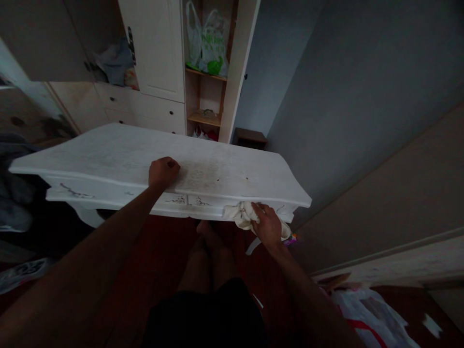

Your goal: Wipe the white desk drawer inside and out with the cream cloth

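Note:
A white table (159, 142) with a curved front edge and dark floral drawer decorations stands before me. Grey smudges and a few dark specks mark its top. My left hand (164, 171) rests on the top near the front edge, its fingers curled into a loose fist with nothing visible in it. In my right hand (268, 224) is a crumpled off-white cloth (243, 213), pressed against the drawer front at the right. Part of the cloth hangs below the hand.
Behind the table stands a white wardrobe (155, 53) with open doors and plastic bags (213, 46) on a shelf. A small brown box-like piece (250, 137) is by the wall. Plastic bags (373, 314) lie on the dark red floor at right.

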{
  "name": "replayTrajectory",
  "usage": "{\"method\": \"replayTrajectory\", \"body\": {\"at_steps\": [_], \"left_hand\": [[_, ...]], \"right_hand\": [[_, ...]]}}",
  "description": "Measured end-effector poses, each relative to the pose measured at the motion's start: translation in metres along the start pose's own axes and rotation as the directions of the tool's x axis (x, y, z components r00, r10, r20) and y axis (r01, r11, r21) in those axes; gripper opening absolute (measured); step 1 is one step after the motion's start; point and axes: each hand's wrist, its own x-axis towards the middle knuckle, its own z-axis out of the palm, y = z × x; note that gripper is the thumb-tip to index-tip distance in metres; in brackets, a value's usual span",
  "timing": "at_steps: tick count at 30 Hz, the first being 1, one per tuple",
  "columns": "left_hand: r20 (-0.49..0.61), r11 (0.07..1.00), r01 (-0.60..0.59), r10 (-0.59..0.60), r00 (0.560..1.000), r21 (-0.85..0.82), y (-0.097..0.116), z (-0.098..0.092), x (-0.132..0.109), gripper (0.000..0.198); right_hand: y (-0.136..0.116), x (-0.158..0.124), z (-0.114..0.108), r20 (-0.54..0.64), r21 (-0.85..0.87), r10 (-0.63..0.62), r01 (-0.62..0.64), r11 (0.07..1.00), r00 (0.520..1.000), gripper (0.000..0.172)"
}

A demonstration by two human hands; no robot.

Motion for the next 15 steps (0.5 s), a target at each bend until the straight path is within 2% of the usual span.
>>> {"method": "replayTrajectory", "body": {"at_steps": [5, 7, 9, 11, 12, 15], "left_hand": [[0.004, 1.0, 0.004, -0.004, 1.0, -0.007, -0.001, 0.0, 0.0, 0.025], [0.006, 1.0, 0.002, -0.002, 1.0, -0.007, -0.002, 0.001, 0.001, 0.025], [0.003, 1.0, 0.0, 0.0, 1.0, -0.004, -0.003, 0.002, 0.002, 0.026], [0.0, 1.0, -0.005, 0.005, 1.0, -0.002, -0.003, 0.003, 0.002, 0.026], [-0.001, 1.0, -0.005, 0.005, 1.0, 0.0, -0.004, 0.003, 0.003, 0.026], [0.003, 1.0, 0.0, 0.0, 1.0, 0.005, -0.003, 0.003, 0.003, 0.026]], "right_hand": [[0.046, -0.013, 0.001, 0.045, -0.072, 0.085, -0.081, 0.994, 0.995, 0.055], [0.065, -0.021, 0.002, 0.03, -0.032, 0.167, -0.166, 0.986, 0.985, 0.052], [0.083, -0.029, 0.001, -0.01, 0.084, 0.286, -0.285, 0.955, 0.958, 0.046], [0.098, -0.035, -0.001, -0.053, 0.272, 0.423, -0.395, 0.878, 0.904, 0.042], [0.104, -0.037, -0.001, -0.066, 0.374, 0.503, -0.446, 0.813, 0.862, 0.041], [0.115, -0.038, -0.004, -0.042, 0.599, 0.717, -0.557, 0.576, 0.696, 0.04]]}}
